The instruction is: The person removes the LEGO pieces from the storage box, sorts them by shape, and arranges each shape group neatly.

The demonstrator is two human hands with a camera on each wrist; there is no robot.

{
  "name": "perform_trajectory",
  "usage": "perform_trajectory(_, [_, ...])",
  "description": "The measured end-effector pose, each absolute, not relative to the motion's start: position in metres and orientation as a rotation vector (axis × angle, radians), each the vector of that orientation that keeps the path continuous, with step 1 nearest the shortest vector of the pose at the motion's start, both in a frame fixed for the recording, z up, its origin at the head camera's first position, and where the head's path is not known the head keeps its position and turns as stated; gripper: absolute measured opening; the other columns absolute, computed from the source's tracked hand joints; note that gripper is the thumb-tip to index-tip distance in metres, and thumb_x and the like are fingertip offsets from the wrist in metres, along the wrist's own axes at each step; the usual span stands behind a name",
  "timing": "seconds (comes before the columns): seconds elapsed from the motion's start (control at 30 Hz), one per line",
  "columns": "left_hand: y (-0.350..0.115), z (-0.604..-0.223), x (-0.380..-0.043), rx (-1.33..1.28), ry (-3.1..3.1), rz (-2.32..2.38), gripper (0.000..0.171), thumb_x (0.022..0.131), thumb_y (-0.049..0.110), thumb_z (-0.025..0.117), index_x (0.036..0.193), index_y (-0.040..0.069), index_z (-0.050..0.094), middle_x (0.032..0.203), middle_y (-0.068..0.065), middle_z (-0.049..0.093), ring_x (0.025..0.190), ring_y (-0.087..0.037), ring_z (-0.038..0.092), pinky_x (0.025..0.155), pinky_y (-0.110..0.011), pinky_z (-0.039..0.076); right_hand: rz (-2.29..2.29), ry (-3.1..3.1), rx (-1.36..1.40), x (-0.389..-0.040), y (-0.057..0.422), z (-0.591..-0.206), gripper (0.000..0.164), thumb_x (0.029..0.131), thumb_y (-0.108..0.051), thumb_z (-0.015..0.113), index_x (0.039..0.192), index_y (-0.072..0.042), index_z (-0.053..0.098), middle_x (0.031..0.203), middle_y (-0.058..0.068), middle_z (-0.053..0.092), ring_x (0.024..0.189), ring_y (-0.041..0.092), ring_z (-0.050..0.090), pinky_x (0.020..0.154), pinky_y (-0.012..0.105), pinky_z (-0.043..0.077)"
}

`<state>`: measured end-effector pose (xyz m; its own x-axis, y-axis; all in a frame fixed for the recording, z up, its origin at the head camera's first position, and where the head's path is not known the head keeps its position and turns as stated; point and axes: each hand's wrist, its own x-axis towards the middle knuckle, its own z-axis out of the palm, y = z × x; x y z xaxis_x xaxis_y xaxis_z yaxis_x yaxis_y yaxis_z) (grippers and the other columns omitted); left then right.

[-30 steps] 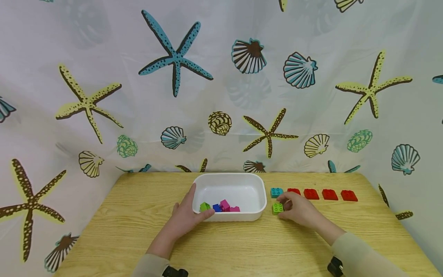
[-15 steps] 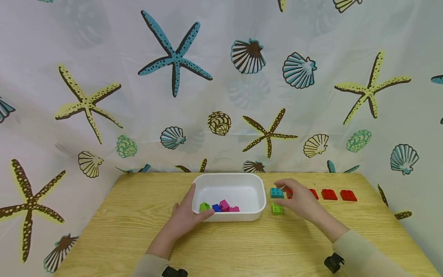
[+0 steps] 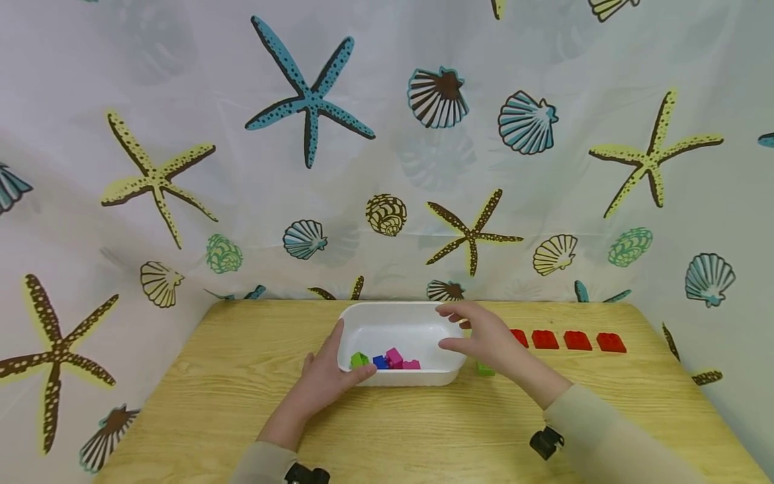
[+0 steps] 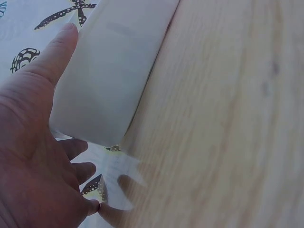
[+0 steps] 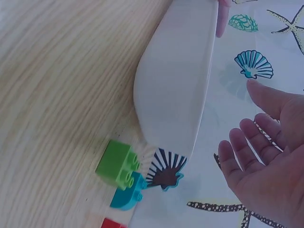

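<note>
My left hand (image 3: 323, 380) holds the left end of a white plastic tray (image 3: 411, 380), with the thumb over its front rim and the fingers along its side. In the tray's front left lie a lime toy brick (image 3: 359, 359), a blue one (image 3: 379, 363) and magenta ones (image 3: 394, 357). My right hand (image 3: 484, 333) hovers over the tray's right end, thumb and fingers spread with nothing between them. Below it on the table, the right wrist view shows a green brick (image 5: 113, 164) beside a teal brick (image 5: 127, 194). In the head view the hand hides the teal one.
Several red bricks (image 3: 577, 340) stand in a row on the wooden table (image 3: 411, 430), right of the tray. A white curtain (image 3: 387, 161) printed with starfish and shells hangs behind the table and along its sides.
My right hand lets go of the green brick, which stays on the table, then passes over the teal brick and moves left above the tray's right end. My left hand keeps its place.
</note>
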<state>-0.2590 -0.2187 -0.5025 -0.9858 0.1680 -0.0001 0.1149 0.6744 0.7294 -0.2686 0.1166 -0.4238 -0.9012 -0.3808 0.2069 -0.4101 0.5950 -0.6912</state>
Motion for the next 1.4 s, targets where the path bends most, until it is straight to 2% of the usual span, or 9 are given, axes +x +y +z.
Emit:
perform_trajectory(0.13, [-0.218,-0.502,-0.260,0.233,2.813,1.217,0.126,0.095,0.057,0.084,0.177,0.004,0.004,0.181,-0.023,0.020,0.164,-0.049,0.026,0.125,-0.079,-0.007,1.230,-2.793,0.714,-0.272,0.104,-0.424,0.055,0.095,-0.011,0.090,0.146,-0.009,0.070,0.142,0.011,0.070,0.129,0.038,0.066,0.111,0.055,0.055])
perform_trajectory(0.6, [-0.218,-0.502,-0.260,0.228,2.817,1.203,0.125,0.095,0.059,0.083,0.177,0.005,0.004,0.181,-0.023,0.021,0.163,-0.050,0.027,0.124,-0.081,-0.006,1.229,-2.820,0.943,-0.286,0.064,-0.437,0.053,0.097,-0.009,0.087,0.146,-0.003,0.068,0.142,0.013,0.070,0.126,0.036,0.067,0.111,0.055,0.054])
perform_trajectory(0.83, [-0.218,-0.503,-0.261,0.254,2.837,1.201,0.125,0.096,0.058,0.083,0.176,0.002,0.006,0.180,-0.024,0.023,0.161,-0.050,0.031,0.124,-0.082,-0.004,1.097,-2.905,0.946,-0.296,0.049,-0.449,0.051,0.098,-0.013,0.087,0.146,-0.006,0.069,0.141,0.008,0.071,0.124,0.029,0.069,0.108,0.048,0.056])
perform_trajectory(1.13, [-0.218,-0.502,-0.259,0.253,2.846,1.186,0.124,0.096,0.057,0.083,0.176,0.002,0.007,0.179,-0.025,0.025,0.160,-0.050,0.033,0.124,-0.082,-0.002,1.167,-2.988,0.946,-0.300,0.040,-0.455,0.051,0.100,-0.018,0.085,0.147,-0.007,0.069,0.143,0.010,0.070,0.126,0.031,0.067,0.109,0.049,0.056])
perform_trajectory(1.4, [-0.218,-0.500,-0.258,0.248,2.838,1.189,0.124,0.096,0.058,0.082,0.177,0.003,0.006,0.180,-0.024,0.023,0.162,-0.050,0.030,0.124,-0.082,-0.004,1.223,-3.006,0.975,-0.302,0.035,-0.463,0.050,0.099,-0.015,0.086,0.145,-0.006,0.070,0.143,0.009,0.071,0.126,0.029,0.069,0.107,0.048,0.058])
